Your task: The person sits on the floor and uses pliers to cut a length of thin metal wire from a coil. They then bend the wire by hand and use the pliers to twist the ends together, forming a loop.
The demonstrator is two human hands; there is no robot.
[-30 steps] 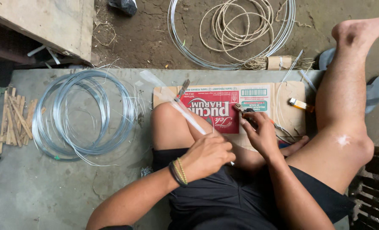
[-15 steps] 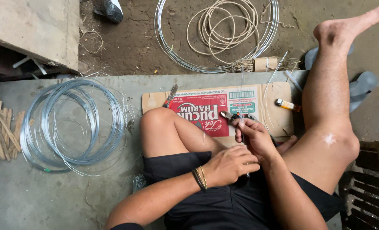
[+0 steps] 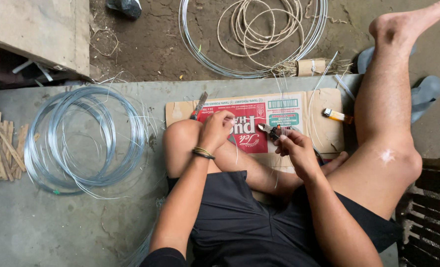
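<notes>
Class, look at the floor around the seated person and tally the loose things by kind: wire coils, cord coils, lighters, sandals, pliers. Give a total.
Wire coils: 2, one on the slab, one on the dirt
Pale cord coils: 1
Lighters: 1
Sandals: 2
Pliers: 1, in the right hand
Total: 7

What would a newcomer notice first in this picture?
First, the two hands at the centre: the right hand holds small pliers, and the left hand pinches thin wire, above a flattened cardboard box. Next, the big coil of silver wire on the concrete at left.
</notes>
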